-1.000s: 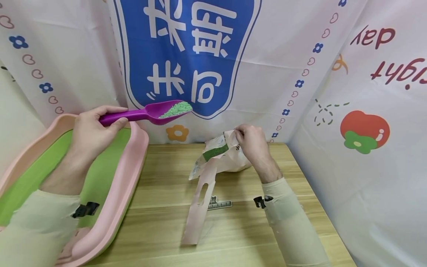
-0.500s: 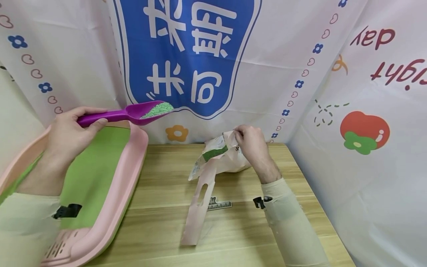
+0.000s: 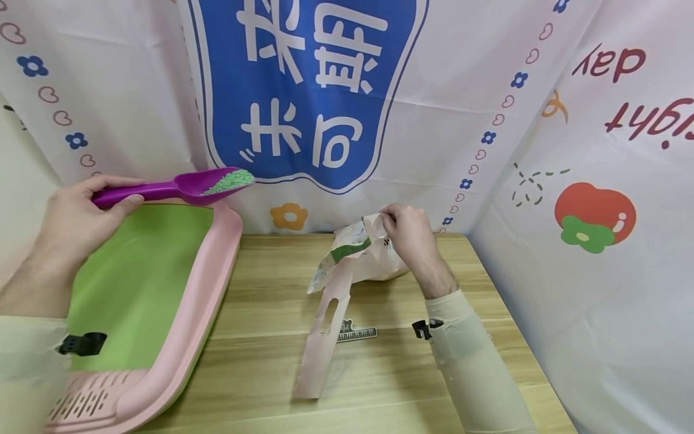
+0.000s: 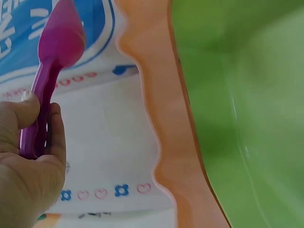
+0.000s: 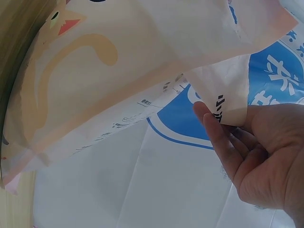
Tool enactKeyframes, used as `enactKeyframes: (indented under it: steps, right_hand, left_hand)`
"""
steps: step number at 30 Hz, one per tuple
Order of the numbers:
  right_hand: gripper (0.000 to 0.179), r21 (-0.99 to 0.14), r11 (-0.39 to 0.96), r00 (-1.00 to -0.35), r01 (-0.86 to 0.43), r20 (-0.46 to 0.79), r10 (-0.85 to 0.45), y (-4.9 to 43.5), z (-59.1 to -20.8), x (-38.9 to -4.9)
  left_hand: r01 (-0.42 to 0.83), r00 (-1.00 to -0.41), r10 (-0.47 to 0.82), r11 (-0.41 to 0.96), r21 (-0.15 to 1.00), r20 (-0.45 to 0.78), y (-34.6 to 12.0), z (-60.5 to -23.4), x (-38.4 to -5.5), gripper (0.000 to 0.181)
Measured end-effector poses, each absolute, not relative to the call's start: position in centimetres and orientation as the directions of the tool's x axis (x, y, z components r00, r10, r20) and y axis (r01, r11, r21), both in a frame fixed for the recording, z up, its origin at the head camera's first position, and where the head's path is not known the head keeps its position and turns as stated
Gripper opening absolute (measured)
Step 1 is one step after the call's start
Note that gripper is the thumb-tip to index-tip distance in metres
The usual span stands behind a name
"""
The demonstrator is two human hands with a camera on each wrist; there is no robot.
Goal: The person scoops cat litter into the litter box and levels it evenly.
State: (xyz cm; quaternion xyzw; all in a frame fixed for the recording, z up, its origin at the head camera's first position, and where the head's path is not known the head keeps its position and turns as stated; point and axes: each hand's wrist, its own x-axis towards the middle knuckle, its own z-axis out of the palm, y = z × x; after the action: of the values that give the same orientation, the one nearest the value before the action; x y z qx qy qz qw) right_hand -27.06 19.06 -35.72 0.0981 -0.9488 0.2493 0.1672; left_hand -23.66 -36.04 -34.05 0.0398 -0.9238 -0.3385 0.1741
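My left hand (image 3: 81,217) grips the handle of a purple scoop (image 3: 187,188), held near level over the far end of a litter box. Green granules (image 3: 232,181) lie heaped in the scoop's bowl. In the left wrist view the scoop (image 4: 57,47) shows its underside, with thumb and fingers round the handle. The litter box (image 3: 228,241) has a pink rim and a green inside. My right hand (image 3: 414,241) pinches the top edge of a printed plastic bag (image 3: 379,262) at the table's back. The right wrist view shows the bag (image 5: 142,42) with a cat print; its contents are hidden there.
A pink strip (image 3: 320,349) with a slot hangs from the bag onto the wooden table (image 3: 260,374). Partly under it lies a dark clip-like piece (image 3: 358,333) with a keyboard pattern. Printed cloth (image 3: 434,72) hangs close behind the table.
My left hand has carried the loaded scoop leftward, from beside the bag's side to above the litter box. The right hand keeps its pinch on the bag, nearly unmoved.
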Motion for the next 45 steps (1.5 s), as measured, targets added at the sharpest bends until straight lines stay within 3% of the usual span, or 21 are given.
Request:
enactKeyframes:
  steps: [7,20,26,31,36,45]
  right_hand:
    - [0.022,-0.438,0.86,-0.93,-0.261,0.354,-0.101,18.8,-35.5,-27.1]
    - [0.022,-0.445,0.856,-0.933,-0.263,0.344,-0.108,18.8,-35.6,-27.1]
    - [0.022,-0.447,0.857,-0.936,-0.257,0.336,-0.106,18.8,-35.7,-27.1]
    - [0.022,-0.452,0.854,-0.936,-0.258,0.334,-0.106,18.8,-35.7,-27.1]
    - [0.021,-0.451,0.853,-0.935,-0.262,0.339,-0.108,18.8,-35.7,-27.1]
    - [0.022,-0.455,0.851,-0.936,-0.261,0.336,-0.108,18.7,-35.6,-27.0]
  left_hand:
    - [0.054,-0.938,-0.193,0.739,0.671,0.288,-38.0,-33.9,-23.0,0.02]
    - [0.106,-0.92,-0.196,0.708,0.699,0.339,-42.5,-35.3,-23.6,0.028]
    - [0.11,-0.933,-0.226,0.558,0.822,0.279,-44.5,-36.2,-23.8,0.036]
    - [0.149,-0.934,-0.214,0.493,0.857,0.285,-46.1,-37.2,-24.0,0.038]
    - [0.179,-0.938,-0.163,0.532,0.828,0.307,-47.2,-37.9,-24.3,0.041]
    - [0.111,-0.951,-0.141,0.672,0.732,0.274,-48.1,-38.9,-24.3,0.048]
